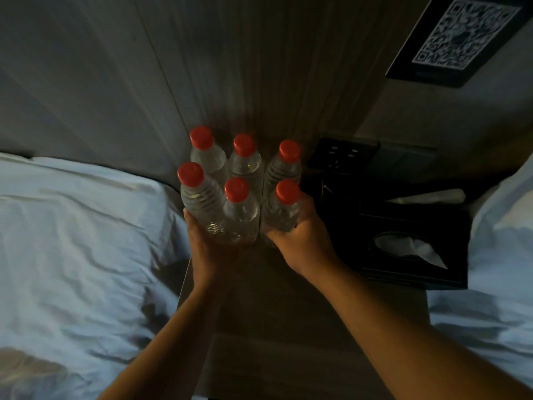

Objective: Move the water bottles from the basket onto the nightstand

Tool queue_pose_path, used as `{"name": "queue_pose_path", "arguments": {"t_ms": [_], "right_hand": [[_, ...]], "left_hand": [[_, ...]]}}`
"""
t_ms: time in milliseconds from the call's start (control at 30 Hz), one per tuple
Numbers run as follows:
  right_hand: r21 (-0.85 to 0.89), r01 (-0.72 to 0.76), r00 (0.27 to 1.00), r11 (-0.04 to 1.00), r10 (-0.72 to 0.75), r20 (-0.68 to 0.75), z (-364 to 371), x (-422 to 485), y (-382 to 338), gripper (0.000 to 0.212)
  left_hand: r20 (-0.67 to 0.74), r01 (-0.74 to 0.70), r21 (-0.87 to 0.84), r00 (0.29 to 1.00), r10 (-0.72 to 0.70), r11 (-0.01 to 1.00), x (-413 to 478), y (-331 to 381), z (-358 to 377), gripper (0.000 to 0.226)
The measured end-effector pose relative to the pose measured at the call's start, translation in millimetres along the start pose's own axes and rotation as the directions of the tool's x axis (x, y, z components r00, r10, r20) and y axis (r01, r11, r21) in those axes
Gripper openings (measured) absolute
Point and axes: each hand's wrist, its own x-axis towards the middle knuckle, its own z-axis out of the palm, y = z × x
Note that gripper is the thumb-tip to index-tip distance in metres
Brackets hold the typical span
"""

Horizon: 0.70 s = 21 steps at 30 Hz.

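Observation:
Several clear water bottles (pixel 241 197) with red caps stand upright in two rows at the back of the dark wooden nightstand (pixel 268 313), against the wall. My left hand (pixel 203 246) wraps the base of the front-left bottle (pixel 202 197). My right hand (pixel 302 235) grips the front-right bottle (pixel 284 210) from its right side. Both forearms reach in from the bottom of the view. No basket is in view.
A black tissue box (pixel 412 249) sits on the nightstand right of the bottles. A black socket panel (pixel 343 154) is on the wall behind it, a framed QR-code sign (pixel 461 36) above. White bedding lies on the left (pixel 80 241) and right (pixel 499 226).

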Motion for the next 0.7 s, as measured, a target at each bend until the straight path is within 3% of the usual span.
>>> {"name": "queue_pose_path", "arguments": {"t_ms": [167, 433, 567, 633, 700], "right_hand": [[-0.033, -0.014, 0.998, 0.999, 0.012, -0.054, 8.6, 3.4, 1.3, 0.070], [-0.057, -0.043, 0.996, 0.997, 0.039, -0.080, 13.1, 2.8, 4.3, 0.072], [-0.147, -0.147, 0.989, 0.978, 0.147, -0.008, 4.0, -3.8, -8.2, 0.063], [-0.173, -0.231, 0.970, 0.957, 0.241, 0.035, -6.4, -13.6, -16.2, 0.056], [-0.190, -0.329, 0.935, 0.925, 0.347, 0.072, -21.0, -33.4, -20.3, 0.053]], "left_hand": [[-0.080, 0.120, 0.057, 0.990, -0.115, 0.991, 2.0, -6.2, 7.4, 0.115], [-0.062, 0.125, 0.068, 0.991, -0.121, 0.990, 5.1, -10.4, 5.8, 0.107], [0.172, 0.122, 0.150, 0.974, -0.148, 0.981, 6.8, -9.5, -26.2, 0.083], [0.350, 0.172, 0.298, 0.896, -0.275, 0.939, 3.1, -5.7, -47.5, 0.066], [0.457, 0.274, 0.408, 0.765, -0.454, 0.871, -8.6, 8.3, -67.0, 0.047]]}}
